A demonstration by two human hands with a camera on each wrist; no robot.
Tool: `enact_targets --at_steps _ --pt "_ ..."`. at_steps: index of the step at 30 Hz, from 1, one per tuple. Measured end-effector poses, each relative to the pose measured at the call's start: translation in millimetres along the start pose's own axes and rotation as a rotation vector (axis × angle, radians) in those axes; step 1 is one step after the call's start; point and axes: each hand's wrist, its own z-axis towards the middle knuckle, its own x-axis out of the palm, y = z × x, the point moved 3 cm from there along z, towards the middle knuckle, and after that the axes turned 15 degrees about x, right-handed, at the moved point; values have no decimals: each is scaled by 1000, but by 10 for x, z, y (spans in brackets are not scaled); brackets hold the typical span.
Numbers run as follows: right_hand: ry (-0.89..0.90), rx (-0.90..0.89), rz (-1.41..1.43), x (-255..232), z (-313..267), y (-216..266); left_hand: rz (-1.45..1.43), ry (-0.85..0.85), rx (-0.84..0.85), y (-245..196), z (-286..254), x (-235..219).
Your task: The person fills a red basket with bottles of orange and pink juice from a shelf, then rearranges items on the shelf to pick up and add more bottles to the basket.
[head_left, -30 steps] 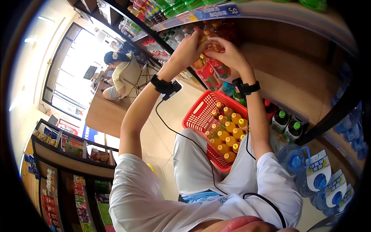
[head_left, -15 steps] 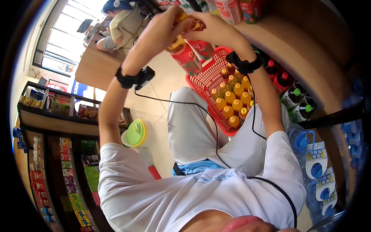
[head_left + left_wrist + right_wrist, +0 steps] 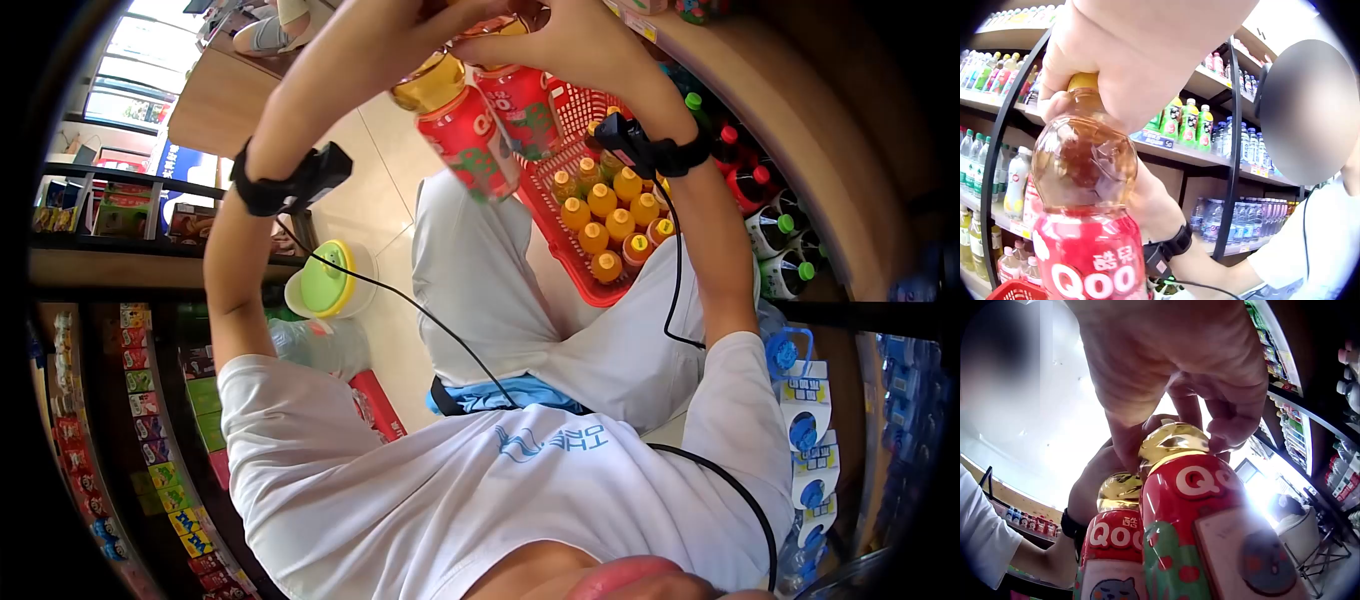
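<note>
At the top of the head view, my left hand (image 3: 375, 45) holds a red-labelled Qoo bottle (image 3: 468, 145) of amber drink, hanging tilted. Beside it my right hand (image 3: 575, 45) holds a second Qoo bottle (image 3: 522, 105); its fingers are partly cut off by the frame edge. In the left wrist view, the left hand (image 3: 1122, 56) grips its bottle (image 3: 1088, 250) at the yellow cap and neck. In the right wrist view, the right hand (image 3: 1179, 362) has its fingers around the top of the nearer bottle (image 3: 1188, 500), with the other bottle (image 3: 1113, 550) close behind.
A red basket (image 3: 572, 262) with several orange-drink bottles stands on the floor between the legs and the shelf (image 3: 790, 120). Dark and green-capped bottles are at right, with large water jugs lower. A green-lidded tub (image 3: 328, 280) stands at left.
Both hands and their two bottles have moved away from the shelf, across the basket's far end. The head view has tilted down, showing more of the shirt and less of the seated person.
</note>
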Motion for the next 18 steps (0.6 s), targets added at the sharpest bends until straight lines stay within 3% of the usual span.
enact_targets --at_steps 1,3,4,6,7,9,10,14,17,18 --pt "-6 -3 -13 -27 106 -146 -99 31 -138 5 3 95" --pt "-92 -125 -310 -34 397 -589 -26 -90 55 246 -48 388" --pt "-93 -129 -322 -38 450 -698 -8 -78 37 294 -19 480" --pt "-30 55 -463 -27 533 -963 -20 -79 -51 571 35 883" --pt "-27 55 -475 -13 574 -1126 -24 -76 -53 631 77 1006" --pt "-127 97 -580 15 617 -1453 -75 -143 68 1088 121 1457" --pt "-152 173 -554 25 595 -1522 -79 -153 68 1183 104 1630" --pt "-267 200 -509 37 633 -2099 -167 -59 -13 1302 103 2032" --pt "-237 295 -529 87 643 -2428 -261 -64 -40 1424 39 2339" --pt "-208 306 -475 102 601 -2502 -247 6 -63 1471 32 2423"
